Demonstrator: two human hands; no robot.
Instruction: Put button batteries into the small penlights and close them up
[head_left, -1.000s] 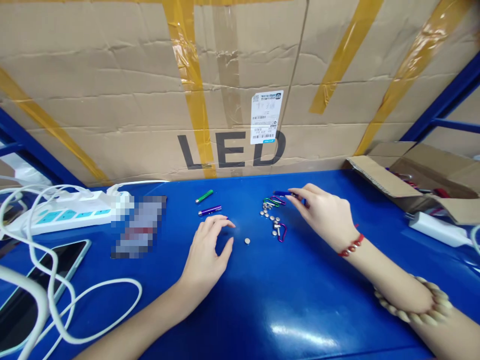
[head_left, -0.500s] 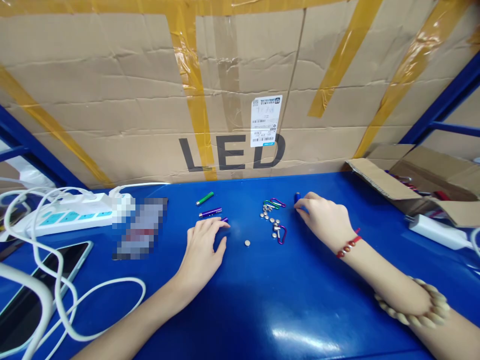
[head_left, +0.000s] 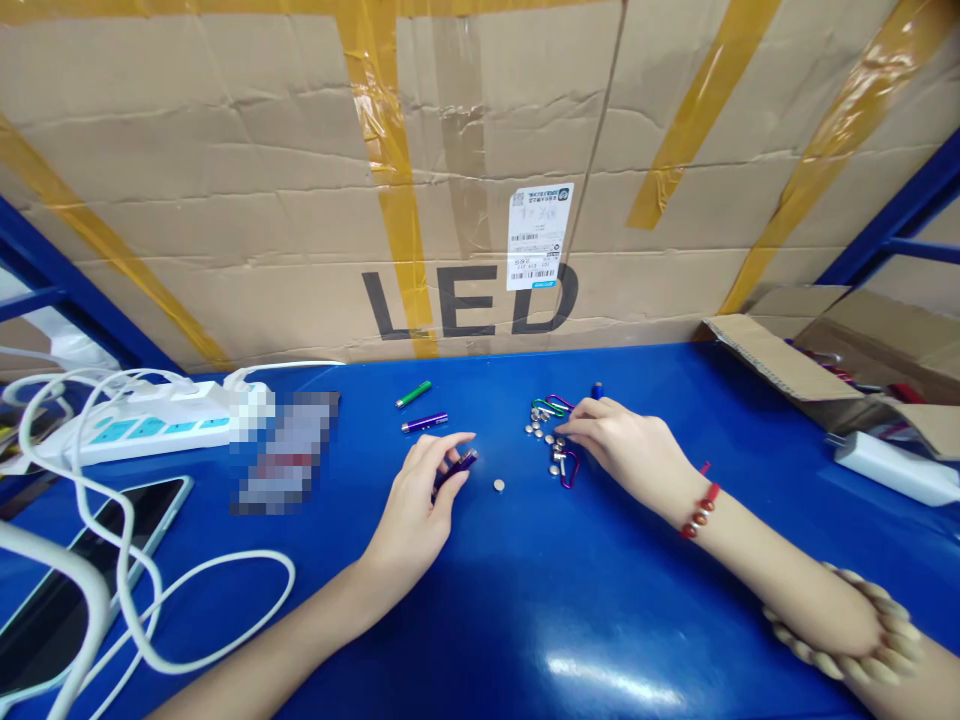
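Fingers (head_left: 447, 446) of the left hand (head_left: 416, 505) are now curled around a small purple tube (head_left: 456, 467), pinching it between thumb and fingertips just above the blue table (head_left: 570, 600); half a second ago the same hand lay flatter, its fingertips only touching the tube's end on the surface. The right hand (head_left: 628, 452) has shifted leftward from a blue tube (head_left: 597, 390), which now stands free behind it, and its loosely spread fingertips (head_left: 564, 431) rest at the cluster of button cells (head_left: 544, 434) and coloured carabiner clips (head_left: 555, 405). Whether they grip one of these pieces cannot be told.

One single button cell (head_left: 499, 485) lies apart between the two hands, in the same place as before. A second purple tube (head_left: 424, 422) and a green tube (head_left: 413, 393) lie unmoved beyond the left hand.

A white power strip (head_left: 142, 425) with its cables, a phone (head_left: 82, 560) and an open carton (head_left: 847, 365) stand at the table's sides, unchanged. The right wrist carries a red bead bracelet (head_left: 699, 510).
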